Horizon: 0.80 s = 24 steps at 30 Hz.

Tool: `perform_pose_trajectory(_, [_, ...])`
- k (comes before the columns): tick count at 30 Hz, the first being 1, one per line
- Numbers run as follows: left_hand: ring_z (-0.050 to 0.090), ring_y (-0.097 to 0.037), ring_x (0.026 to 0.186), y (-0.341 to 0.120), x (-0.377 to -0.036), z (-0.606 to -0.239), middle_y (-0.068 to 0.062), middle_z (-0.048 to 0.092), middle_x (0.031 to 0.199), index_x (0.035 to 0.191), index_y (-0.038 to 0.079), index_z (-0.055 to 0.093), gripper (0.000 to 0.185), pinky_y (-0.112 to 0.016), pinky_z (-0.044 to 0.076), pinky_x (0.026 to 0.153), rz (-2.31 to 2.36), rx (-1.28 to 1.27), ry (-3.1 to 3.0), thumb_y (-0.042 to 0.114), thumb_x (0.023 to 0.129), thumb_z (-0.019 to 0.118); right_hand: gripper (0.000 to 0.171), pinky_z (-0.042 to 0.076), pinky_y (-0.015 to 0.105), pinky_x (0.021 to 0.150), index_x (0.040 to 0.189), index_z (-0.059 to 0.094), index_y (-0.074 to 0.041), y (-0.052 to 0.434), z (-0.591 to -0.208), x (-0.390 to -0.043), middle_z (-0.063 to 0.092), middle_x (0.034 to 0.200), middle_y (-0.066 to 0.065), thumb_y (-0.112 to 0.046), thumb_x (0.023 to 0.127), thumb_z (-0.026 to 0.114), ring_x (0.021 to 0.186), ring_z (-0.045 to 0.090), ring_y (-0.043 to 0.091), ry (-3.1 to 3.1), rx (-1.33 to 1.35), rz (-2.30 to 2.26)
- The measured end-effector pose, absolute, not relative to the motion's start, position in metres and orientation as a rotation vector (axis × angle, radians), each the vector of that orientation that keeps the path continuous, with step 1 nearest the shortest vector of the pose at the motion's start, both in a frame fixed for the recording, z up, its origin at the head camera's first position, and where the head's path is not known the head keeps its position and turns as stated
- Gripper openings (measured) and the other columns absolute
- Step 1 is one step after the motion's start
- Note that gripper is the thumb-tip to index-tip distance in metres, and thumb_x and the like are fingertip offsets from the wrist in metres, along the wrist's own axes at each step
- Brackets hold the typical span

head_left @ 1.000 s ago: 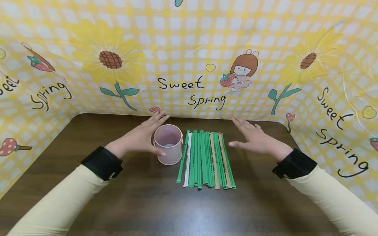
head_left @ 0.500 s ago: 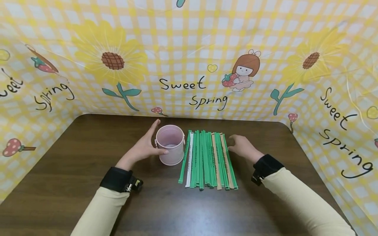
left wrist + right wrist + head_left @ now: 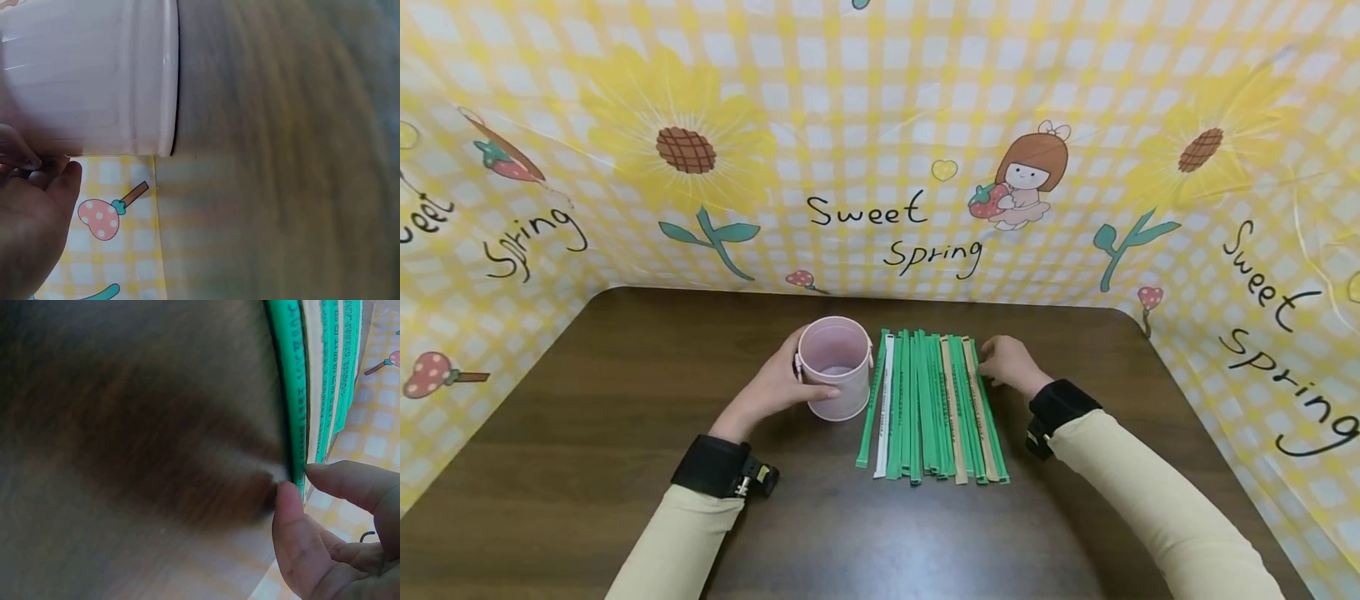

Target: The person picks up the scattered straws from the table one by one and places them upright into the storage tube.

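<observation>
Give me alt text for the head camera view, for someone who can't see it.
On a dark wooden table, a person's left hand holds a pink cup while the right hand touches the far right edge of a row of green, white and tan paper strips. A yellow sunflower backdrop surrounds the table.

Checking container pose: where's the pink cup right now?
In the head view, the pink cup stands upright left of centre on the brown table, gripped by the left hand, just left of the row of sticks.

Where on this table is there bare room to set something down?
Bare table lies left of the pink cup, in front of the paper sticks, and behind both. Crowded middle: left hand holds the cup, right hand touches the sticks.
</observation>
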<state>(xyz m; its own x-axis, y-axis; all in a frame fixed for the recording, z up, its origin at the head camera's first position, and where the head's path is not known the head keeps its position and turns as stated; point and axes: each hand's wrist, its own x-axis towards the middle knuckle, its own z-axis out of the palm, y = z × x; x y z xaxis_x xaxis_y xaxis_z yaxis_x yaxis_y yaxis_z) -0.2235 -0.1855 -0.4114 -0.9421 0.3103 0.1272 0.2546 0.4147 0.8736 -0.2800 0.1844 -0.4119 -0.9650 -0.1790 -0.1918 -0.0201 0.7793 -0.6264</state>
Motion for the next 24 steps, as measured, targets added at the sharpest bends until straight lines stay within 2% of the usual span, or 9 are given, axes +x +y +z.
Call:
perform_pose_trajectory(10, [0.047,-0.041,0.137,-0.184,-0.227,-0.412,-0.022,0.047,0.151,0.157,0.006,0.028,0.101,-0.062,0.038,0.116,1.613,0.535,2.546,0.013,0.077,0.088,0.037,0.050,0.024,0.059,0.127,0.058,0.014,0.181,-0.412,-0.283,0.054,0.142,0.036,0.000,0.093,0.060,0.053,0.054,0.009,2.800,-0.114,-0.856])
perform_pose_trajectory(13, [0.048,-0.040,0.137,-0.182,-0.228,-0.410,-0.021,0.048,0.150,0.157,0.008,0.029,0.099,-0.062,0.039,0.115,1.620,0.552,2.540,0.013,0.077,0.088,0.015,0.050,0.025,0.058,0.103,0.061,0.010,0.183,-0.410,-0.284,0.060,0.131,0.037,0.001,0.091,0.061,0.053,0.054,0.010,2.813,-0.118,-0.854])
perform_pose_trajectory(14, [0.048,-0.040,0.136,-0.181,-0.229,-0.410,-0.020,0.049,0.150,0.157,0.009,0.030,0.099,-0.062,0.039,0.115,1.621,0.553,2.540,0.013,0.077,0.088,0.007,0.050,0.025,0.059,0.091,0.056,0.006,0.184,-0.408,-0.284,0.063,0.114,0.035,0.001,0.090,0.061,0.052,0.055,0.011,2.816,-0.117,-0.851])
perform_pose_trajectory(15, [0.048,-0.039,0.136,-0.180,-0.230,-0.409,-0.019,0.050,0.150,0.156,0.010,0.031,0.098,-0.062,0.039,0.115,1.618,0.556,2.542,0.013,0.077,0.089,0.008,0.053,0.027,0.060,0.090,0.057,0.007,0.185,-0.407,-0.284,0.063,0.113,0.036,0.000,0.090,0.062,0.054,0.058,0.013,2.816,-0.116,-0.853])
perform_pose_trajectory(17, [0.049,-0.038,0.136,-0.179,-0.231,-0.409,-0.019,0.051,0.149,0.156,0.010,0.033,0.096,-0.061,0.040,0.115,1.607,0.564,2.546,0.014,0.078,0.088,0.011,0.058,0.032,0.066,0.093,0.060,0.010,0.188,-0.405,-0.284,0.063,0.111,0.037,-0.001,0.091,0.063,0.058,0.064,0.017,2.809,-0.113,-0.853])
perform_pose_trajectory(18, [0.050,-0.038,0.135,-0.178,-0.231,-0.408,-0.019,0.051,0.149,0.156,0.010,0.033,0.095,-0.061,0.040,0.114,1.598,0.566,2.550,0.015,0.078,0.088,0.019,0.060,0.035,0.069,0.104,0.063,0.013,0.189,-0.404,-0.284,0.061,0.125,0.038,-0.002,0.092,0.063,0.061,0.066,0.019,2.802,-0.112,-0.859])
perform_pose_trajectory(20, [0.050,-0.038,0.135,-0.179,-0.230,-0.408,-0.019,0.051,0.149,0.156,0.010,0.034,0.094,-0.061,0.040,0.114,1.579,0.563,2.554,0.015,0.078,0.088,0.029,0.061,0.037,0.075,0.116,0.064,0.015,0.191,-0.402,-0.283,0.061,0.126,0.038,-0.004,0.094,0.063,0.063,0.068,0.020,2.785,-0.109,-0.861])
perform_pose_trajectory(21, [0.050,-0.038,0.135,-0.180,-0.230,-0.407,-0.019,0.052,0.148,0.155,0.009,0.034,0.094,-0.060,0.041,0.114,1.564,0.559,2.560,0.016,0.079,0.088,0.036,0.061,0.038,0.076,0.125,0.062,0.015,0.192,-0.400,-0.282,0.057,0.138,0.036,-0.004,0.095,0.063,0.064,0.068,0.020,2.780,-0.121,-0.868])
perform_pose_trajectory(24, [0.051,-0.039,0.134,-0.184,-0.227,-0.407,-0.020,0.052,0.148,0.155,0.008,0.034,0.093,-0.061,0.041,0.113,1.525,0.550,2.576,0.017,0.079,0.088,0.037,0.057,0.036,0.072,0.129,0.059,0.015,0.191,-0.390,-0.281,0.063,0.127,0.035,-0.003,0.097,0.060,0.062,0.063,0.020,2.797,-0.159,-0.842])
